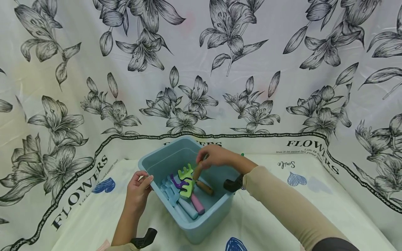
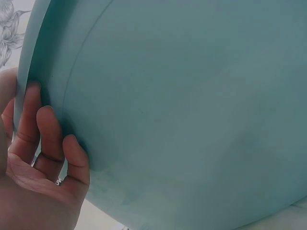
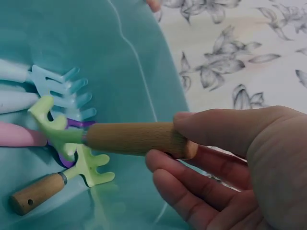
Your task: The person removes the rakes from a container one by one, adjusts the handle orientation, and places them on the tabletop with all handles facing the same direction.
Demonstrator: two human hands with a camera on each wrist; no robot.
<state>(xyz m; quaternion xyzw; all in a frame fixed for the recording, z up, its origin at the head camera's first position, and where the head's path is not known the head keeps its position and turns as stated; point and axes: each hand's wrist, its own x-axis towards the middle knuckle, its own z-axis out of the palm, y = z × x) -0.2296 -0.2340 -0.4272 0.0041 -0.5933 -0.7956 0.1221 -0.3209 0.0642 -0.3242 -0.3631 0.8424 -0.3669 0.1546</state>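
Observation:
A light blue plastic bin stands on the cloth-covered table. My left hand holds its left rim, thumb on one side and fingers on the other. Inside the bin, my right hand pinches the end of a wooden handle belonging to a small green hand rake, tines pointing away from the hand. Below it lies another green rake with a wooden handle. Beside that are a purple rake with a pink handle and light blue rakes, partly overlapping.
A white tablecloth with blue hearts lies under the bin. Behind hangs a flower-printed curtain. A small green thing peeks out past the bin's far right side, mostly hidden.

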